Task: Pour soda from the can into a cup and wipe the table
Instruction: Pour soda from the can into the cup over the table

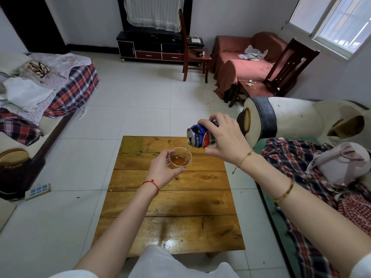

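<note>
White-clad knees sat at the near edge of the wooden desk. Above its far half, the left hand gripped a clear cup of amber soda. Right hand clasped the tipped blue can, a thin stream falling into the cup.

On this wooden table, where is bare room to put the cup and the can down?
The table is bare almost everywhere: the whole near part between the two forearms, and the far left corner. Only the far right part is crowded, where the left hand holds the cup and the right hand tilts the can over it.
</note>
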